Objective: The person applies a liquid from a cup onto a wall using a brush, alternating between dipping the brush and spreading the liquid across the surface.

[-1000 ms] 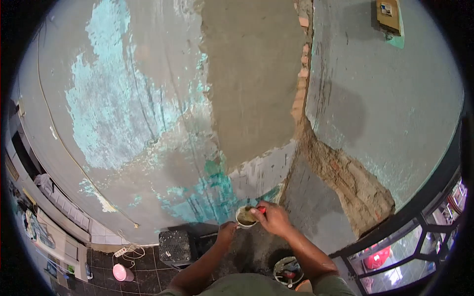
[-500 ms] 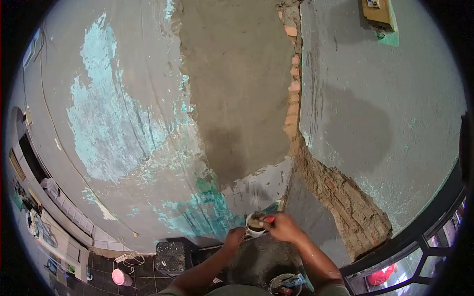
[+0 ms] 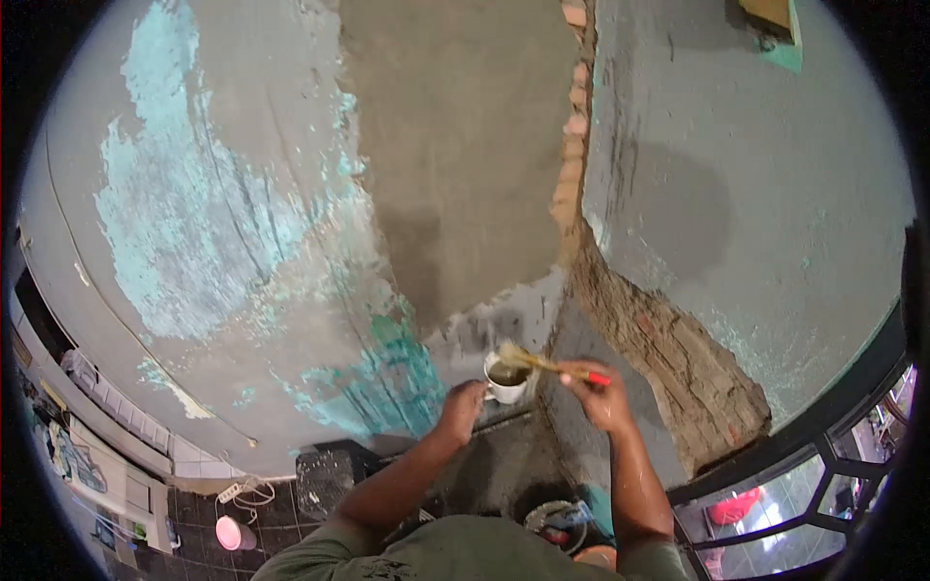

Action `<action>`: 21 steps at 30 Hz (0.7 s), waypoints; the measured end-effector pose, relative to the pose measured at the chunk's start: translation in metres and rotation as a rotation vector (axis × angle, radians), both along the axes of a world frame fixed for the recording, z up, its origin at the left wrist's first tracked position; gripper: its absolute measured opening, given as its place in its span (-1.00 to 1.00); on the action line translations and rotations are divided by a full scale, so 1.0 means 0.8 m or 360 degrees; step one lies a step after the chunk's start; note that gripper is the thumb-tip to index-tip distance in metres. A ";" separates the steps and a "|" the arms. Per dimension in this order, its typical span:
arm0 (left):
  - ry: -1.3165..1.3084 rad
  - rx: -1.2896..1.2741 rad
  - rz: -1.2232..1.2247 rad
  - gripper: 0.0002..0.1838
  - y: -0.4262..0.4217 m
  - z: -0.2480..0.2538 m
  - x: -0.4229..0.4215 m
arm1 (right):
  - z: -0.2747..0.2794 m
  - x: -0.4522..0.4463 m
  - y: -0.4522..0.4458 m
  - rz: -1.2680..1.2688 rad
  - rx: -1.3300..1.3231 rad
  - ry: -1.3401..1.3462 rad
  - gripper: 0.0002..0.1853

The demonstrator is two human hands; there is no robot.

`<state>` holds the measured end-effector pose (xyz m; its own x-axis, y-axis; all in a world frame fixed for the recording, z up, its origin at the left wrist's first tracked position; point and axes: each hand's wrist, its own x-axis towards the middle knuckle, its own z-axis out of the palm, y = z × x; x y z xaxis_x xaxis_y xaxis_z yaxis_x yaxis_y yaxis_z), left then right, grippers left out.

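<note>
My left hand (image 3: 463, 411) is closed on the handle of a white mug (image 3: 509, 393), which has a dark greyish content inside. In my right hand (image 3: 601, 399) is a paintbrush (image 3: 544, 363) with a yellowish wooden handle and a red end. The brush lies nearly level across the mug's top, its pale bristles at the far rim. Beyond both hands is the wall, with a broad patch of grey-brown plaster (image 3: 460, 145) and flaking turquoise paint (image 3: 387, 378) to its left.
Exposed brick (image 3: 572, 169) and a rough broken channel (image 3: 668, 349) run down the wall corner. Below stand a bucket (image 3: 557, 528) with things in it and a dark speckled box (image 3: 325, 482). A pink container (image 3: 234, 533) and a power strip (image 3: 230, 493) are on the left floor.
The brush has come up out of the mug and tilted level, with my right hand moving right. The mug has risen in view, and the camera view has shifted.
</note>
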<state>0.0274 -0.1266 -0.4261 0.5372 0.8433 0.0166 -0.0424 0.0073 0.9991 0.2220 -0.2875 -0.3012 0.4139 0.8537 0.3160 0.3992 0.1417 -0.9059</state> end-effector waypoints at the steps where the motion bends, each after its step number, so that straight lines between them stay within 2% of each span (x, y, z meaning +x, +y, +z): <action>1: -0.0105 -0.0318 0.0006 -0.73 0.002 0.012 0.003 | -0.017 -0.001 0.007 -0.0020 0.0029 0.0250 -0.69; 2: -0.0211 -0.0637 0.0005 -0.72 0.008 0.019 0.002 | -0.032 -0.002 0.012 -0.0037 0.0054 0.0500 -0.66; 6: -0.0156 -0.0674 -0.0176 -0.73 0.050 -0.009 -0.005 | -0.075 -0.015 0.036 -0.0217 0.0355 0.1504 -0.66; 9: -0.0141 -0.0701 -0.0127 -0.64 0.056 0.023 -0.013 | -0.106 -0.026 0.055 -0.0215 0.0425 0.1896 -0.71; 12: -0.0170 -0.0724 -0.0101 -0.64 0.079 0.018 -0.022 | -0.137 -0.035 0.083 -0.0270 0.0521 0.2133 -0.77; 14: -0.0224 -0.0720 -0.0123 -0.64 0.101 0.007 -0.029 | -0.146 -0.041 0.106 -0.0325 0.0468 0.2145 -0.80; 16: -0.0208 -0.0671 -0.0104 -0.65 0.116 0.016 -0.040 | -0.115 -0.041 0.132 -0.0251 0.0537 0.2307 -0.82; 18: -0.0171 -0.0580 -0.0068 -0.66 0.131 0.016 -0.057 | -0.074 -0.020 0.179 -0.0043 0.0737 0.2050 -0.79; 20: -0.0156 -0.0436 -0.0002 -0.66 0.140 0.011 -0.077 | 0.016 -0.016 0.241 0.0080 0.1041 0.1563 -0.79; 21: -0.0150 -0.0361 0.0033 -0.67 0.144 0.008 -0.089 | 0.083 -0.034 0.266 -0.0019 0.1123 0.1302 -0.80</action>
